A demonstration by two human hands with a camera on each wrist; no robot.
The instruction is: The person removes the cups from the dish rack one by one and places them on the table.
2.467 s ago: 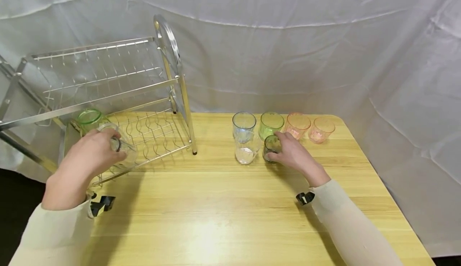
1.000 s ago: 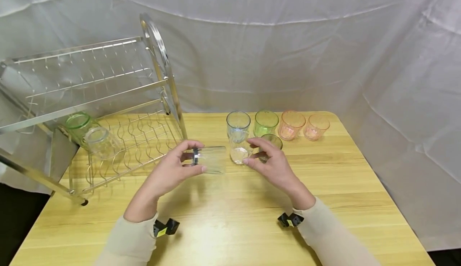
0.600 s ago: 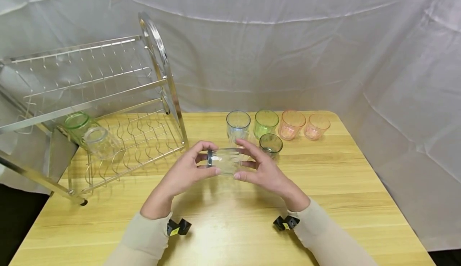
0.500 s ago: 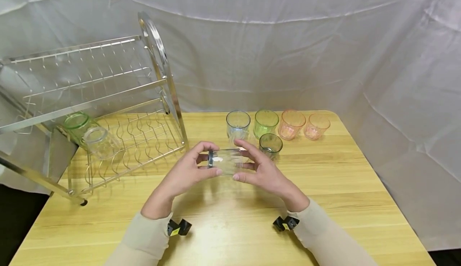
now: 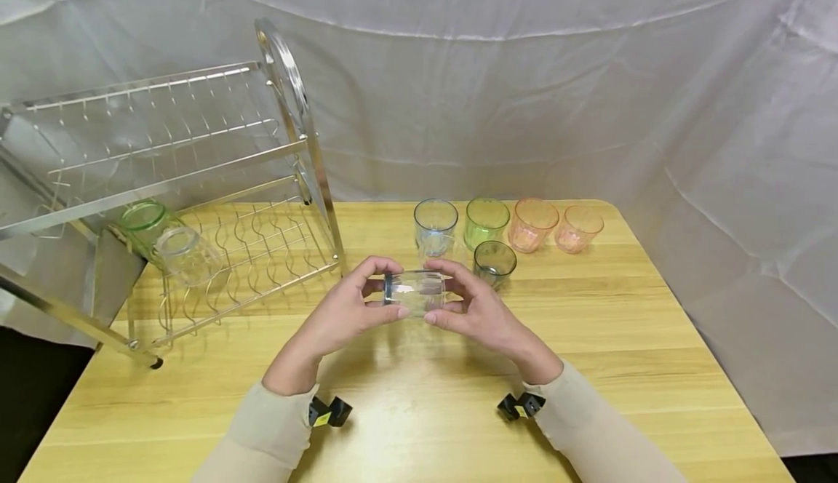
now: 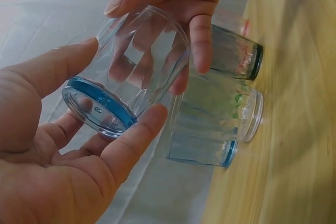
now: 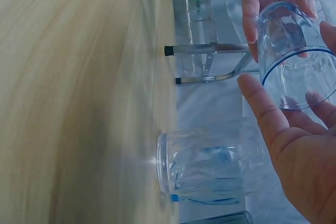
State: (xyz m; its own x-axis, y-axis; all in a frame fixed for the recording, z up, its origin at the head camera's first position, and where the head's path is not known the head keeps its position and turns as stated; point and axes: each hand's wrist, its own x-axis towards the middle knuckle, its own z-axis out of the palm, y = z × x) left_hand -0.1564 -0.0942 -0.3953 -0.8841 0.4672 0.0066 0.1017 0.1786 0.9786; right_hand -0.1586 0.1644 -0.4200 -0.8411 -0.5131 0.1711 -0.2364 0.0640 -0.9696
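A clear glass tumbler (image 5: 415, 292) with a blue-tinted base lies sideways in the air between my hands, over the table. My left hand (image 5: 353, 307) grips it at the base end; thumb and fingers curl round the blue ring in the left wrist view. From the other side, my right hand (image 5: 481, 312) holds the rim end between thumb and fingers, the mouth facing its palm. Just behind the hands stands a clear tumbler (image 7: 210, 156), mostly covered in the head view. A dark grey tumbler (image 5: 494, 263) stands upright beyond the right hand.
A blue (image 5: 435, 234), a green (image 5: 487, 228) and two pink tumblers (image 5: 533, 230) line the table's back edge. At left stands a two-tier metal dish rack (image 5: 314, 185). Its lower tier holds a tilted green tumbler (image 5: 147, 230) and a clear one (image 5: 190, 263).
My left hand has brought the tumbler from the rack to the middle. The right hand has left the dark grey tumbler and taken hold of the rim end. Lately both hands barely move.
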